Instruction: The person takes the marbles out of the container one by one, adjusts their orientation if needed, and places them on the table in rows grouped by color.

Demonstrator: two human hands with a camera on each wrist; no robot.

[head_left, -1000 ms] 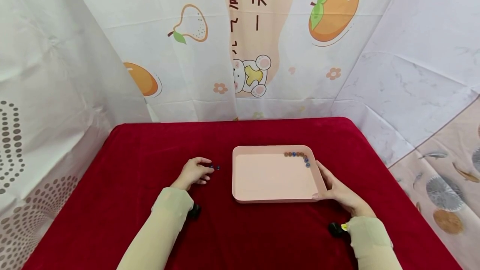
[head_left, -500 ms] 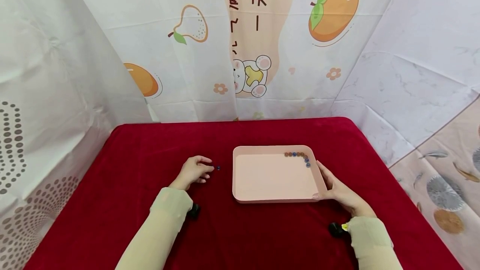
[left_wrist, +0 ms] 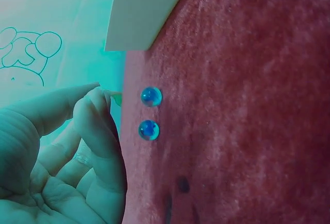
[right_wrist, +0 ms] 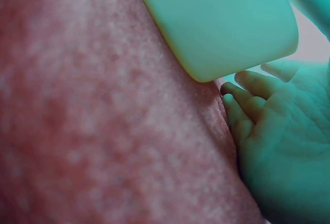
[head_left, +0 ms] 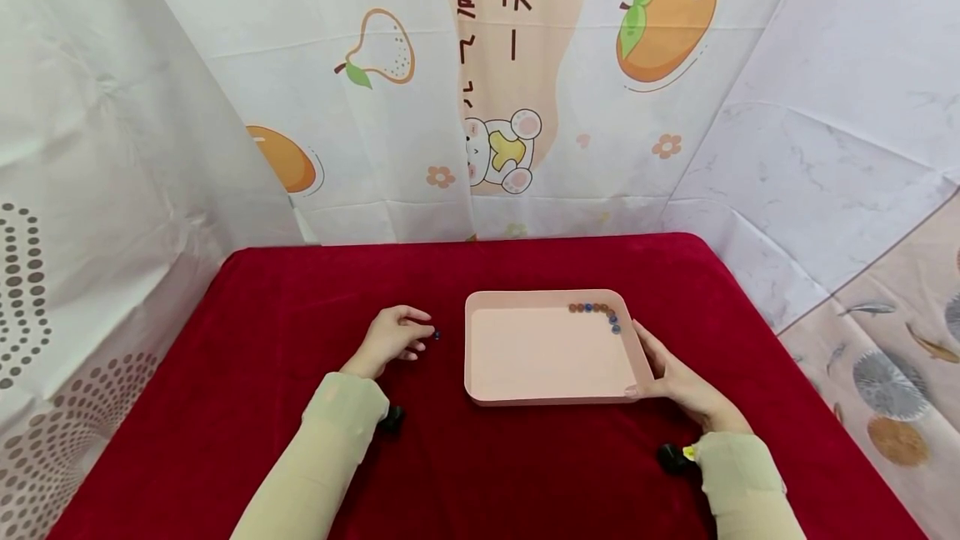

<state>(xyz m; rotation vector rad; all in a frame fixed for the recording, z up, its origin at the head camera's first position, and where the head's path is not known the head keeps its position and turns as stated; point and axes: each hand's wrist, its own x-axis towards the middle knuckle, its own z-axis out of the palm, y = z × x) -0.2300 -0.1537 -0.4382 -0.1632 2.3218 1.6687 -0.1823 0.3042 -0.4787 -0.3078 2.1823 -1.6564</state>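
In the head view my left hand is over the red cloth, left of the pink tray, beside a blue marble. Two blue-and-clear marbles, one upper and one lower, lie on the cloth in the left wrist view. My left thumb and forefinger tips come together near them, and no object shows between them. My right hand holds the tray's right end, thumb at the front corner and fingers along the outer wall. Amber-brown and blue marbles line the tray's back right corner.
A red velvet cloth covers the table. Behind it hangs a white printed curtain with fruit pictures. A black wrist camera sits below the left hand, another black camera below the right.
My left hand has shifted slightly right and away from me, toward the blue marble nearest the tray. It now covers the other loose marble in the head view. My right hand and the tray stay put.
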